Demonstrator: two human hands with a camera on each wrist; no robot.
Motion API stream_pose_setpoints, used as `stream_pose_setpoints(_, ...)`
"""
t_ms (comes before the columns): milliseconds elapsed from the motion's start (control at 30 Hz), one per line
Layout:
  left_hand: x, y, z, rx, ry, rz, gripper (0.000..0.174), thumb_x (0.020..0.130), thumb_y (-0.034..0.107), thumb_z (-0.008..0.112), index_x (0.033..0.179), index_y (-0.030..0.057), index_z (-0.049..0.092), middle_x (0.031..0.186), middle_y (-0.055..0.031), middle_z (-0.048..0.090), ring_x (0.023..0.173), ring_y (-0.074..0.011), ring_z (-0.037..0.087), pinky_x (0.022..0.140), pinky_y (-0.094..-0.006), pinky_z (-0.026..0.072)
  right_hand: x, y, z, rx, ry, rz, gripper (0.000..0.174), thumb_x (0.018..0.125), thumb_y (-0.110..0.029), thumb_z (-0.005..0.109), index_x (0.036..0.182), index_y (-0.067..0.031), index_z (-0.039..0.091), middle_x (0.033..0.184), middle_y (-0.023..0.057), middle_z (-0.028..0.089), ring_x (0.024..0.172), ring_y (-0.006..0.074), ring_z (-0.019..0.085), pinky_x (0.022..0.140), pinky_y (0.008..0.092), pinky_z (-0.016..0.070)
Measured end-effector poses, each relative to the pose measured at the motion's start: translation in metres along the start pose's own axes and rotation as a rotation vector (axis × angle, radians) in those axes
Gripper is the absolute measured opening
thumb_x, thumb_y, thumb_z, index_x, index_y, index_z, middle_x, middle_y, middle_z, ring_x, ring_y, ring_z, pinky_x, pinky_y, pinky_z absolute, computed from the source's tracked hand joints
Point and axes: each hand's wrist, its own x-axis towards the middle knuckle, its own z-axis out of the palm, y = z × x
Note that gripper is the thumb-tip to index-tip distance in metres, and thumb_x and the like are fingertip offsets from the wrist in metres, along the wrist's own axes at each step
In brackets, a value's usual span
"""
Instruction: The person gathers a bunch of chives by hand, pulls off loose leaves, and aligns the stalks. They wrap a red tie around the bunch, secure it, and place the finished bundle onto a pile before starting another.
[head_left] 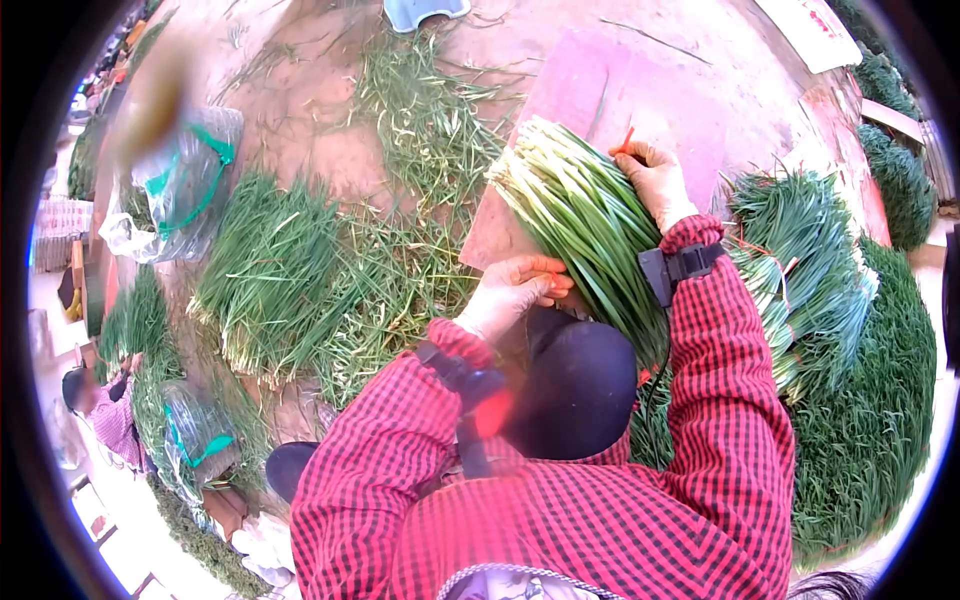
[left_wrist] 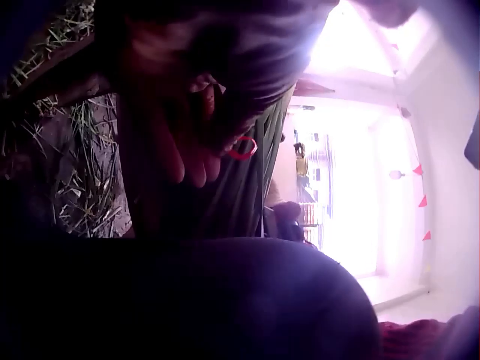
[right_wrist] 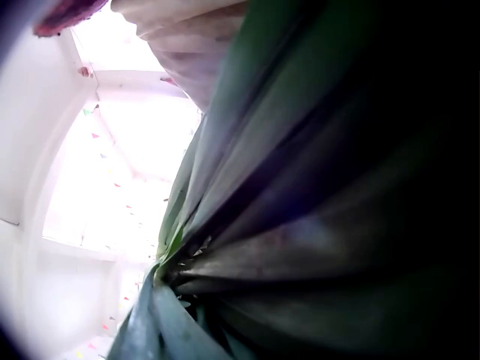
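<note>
A bundle of garlic chives (head_left: 590, 220), pale stems fanned to the far left and green leaves trailing back, lies over a pink board against the person's knee. At its right edge the right hand (head_left: 657, 182) pinches a red tie (head_left: 628, 138), whose end sticks up above the fingers. Across the bundle, the left hand (head_left: 512, 292) has thumb and fingers closed on an orange-red end of tie. A small red loop (left_wrist: 241, 148) shows beside its fingers in the left wrist view. Leaves (right_wrist: 240, 225) fill the right wrist view. The tie's middle is hidden.
The pink board (head_left: 570, 75) extends beyond the bundle. Loose chives (head_left: 270, 260) and scattered trimmings (head_left: 400, 300) cover the floor at left. Tied bundles (head_left: 800, 260) are heaped at right. A plastic-wrapped bale (head_left: 195, 190) and another person (head_left: 112, 415) are farther left.
</note>
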Motion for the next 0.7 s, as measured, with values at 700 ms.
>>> stream_pose_setpoints(700, -0.018, 0.01, 0.014, 0.531, 0.143, 0.296, 0.018, 0.093, 0.001, 0.058, 0.108, -0.0004, 0.067, 0.095, -0.0066, 0.072, 0.088, -0.0113, 0.065, 0.083, -0.0262, 0.0517, -0.044, -0.067, 0.023, -0.475, 0.107, -0.173, 0.023, 0.089, -0.03, 0.058, 0.094, -0.0165, 0.076, 0.088, 0.012, 0.072, 0.086, 0.0308, 0.069, 0.082, 0.0415, 0.0529)
